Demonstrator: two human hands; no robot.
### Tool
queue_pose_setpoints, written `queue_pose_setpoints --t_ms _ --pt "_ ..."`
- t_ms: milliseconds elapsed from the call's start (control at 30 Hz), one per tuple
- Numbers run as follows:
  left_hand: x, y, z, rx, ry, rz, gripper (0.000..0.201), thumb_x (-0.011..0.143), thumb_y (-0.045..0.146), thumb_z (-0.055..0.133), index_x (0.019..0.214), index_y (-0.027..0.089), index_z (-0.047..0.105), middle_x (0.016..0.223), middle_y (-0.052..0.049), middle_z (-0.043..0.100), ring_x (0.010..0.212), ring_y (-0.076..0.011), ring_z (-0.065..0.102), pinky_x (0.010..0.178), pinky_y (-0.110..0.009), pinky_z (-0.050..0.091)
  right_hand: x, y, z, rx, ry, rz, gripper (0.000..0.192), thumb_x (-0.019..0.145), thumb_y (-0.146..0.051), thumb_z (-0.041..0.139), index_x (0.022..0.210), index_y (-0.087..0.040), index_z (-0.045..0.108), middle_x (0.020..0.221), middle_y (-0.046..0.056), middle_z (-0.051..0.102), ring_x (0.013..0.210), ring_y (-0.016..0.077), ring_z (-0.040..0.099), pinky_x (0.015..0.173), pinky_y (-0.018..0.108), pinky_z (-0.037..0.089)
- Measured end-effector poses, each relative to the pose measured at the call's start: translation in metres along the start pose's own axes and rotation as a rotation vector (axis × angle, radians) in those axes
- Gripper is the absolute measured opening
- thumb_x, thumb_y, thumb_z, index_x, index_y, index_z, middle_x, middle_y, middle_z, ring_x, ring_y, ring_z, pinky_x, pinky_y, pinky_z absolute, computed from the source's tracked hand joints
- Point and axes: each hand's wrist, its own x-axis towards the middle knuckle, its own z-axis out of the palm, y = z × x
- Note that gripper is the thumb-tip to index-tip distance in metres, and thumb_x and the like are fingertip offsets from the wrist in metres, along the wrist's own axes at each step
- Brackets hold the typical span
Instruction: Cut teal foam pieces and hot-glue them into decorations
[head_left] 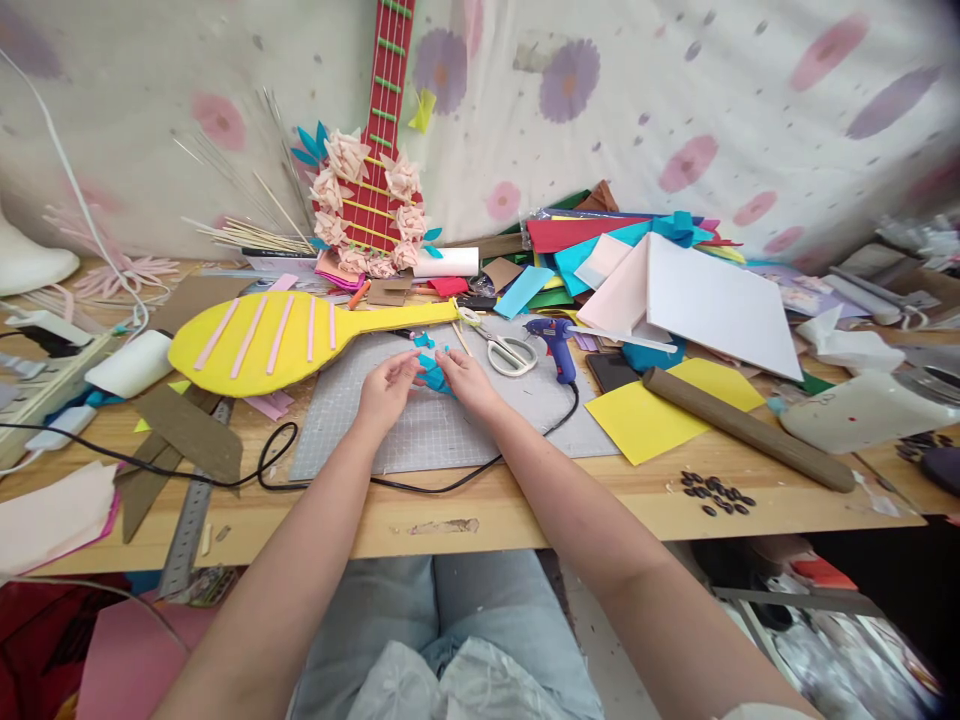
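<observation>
Two hands folding a blue paper piece (433,372) on a grey cutting mat (442,425).
The left hand (386,392) and right hand (466,380) pinch the crumpled piece between their fingertips. One pair of scissors (507,352) and one blue glue gun (553,342) lie just beyond; one yellow paddle shape (277,338) borders the mat.
</observation>
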Motion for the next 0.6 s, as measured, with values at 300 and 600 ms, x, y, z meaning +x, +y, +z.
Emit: queue_pose_setpoints --t_ms 300,600 --pt "0.002 -0.005 -0.002 0.091 0.074 -0.004 0.030 0.073 0.045 0.061 0.061 0.019 0.051 0.053 0.003 0.051 0.046 -0.0105 0.047 0.047 -0.023 0.040 -0.005 -0.010 0.001 -0.069 -0.087 0.014 0.037 0.084 -0.045 0.039 0.057 -0.020 0.035 0.055 -0.005 0.038 0.054 0.0093 0.034 0.053 0.023 0.027" --pt "-0.002 0.007 0.009 -0.067 -0.074 -0.079 0.029 0.061 0.030 0.072 0.071 0.018 0.048 0.058 0.005 0.055 0.046 -0.0101 0.051 0.049 -0.027 0.049 -0.009 -0.016 0.001 -0.218 -0.134 0.008 0.031 0.089 -0.035 0.033 0.063 -0.020 0.042 0.064 -0.001 0.046 0.061 0.0117 0.042 0.061 0.025 0.031"
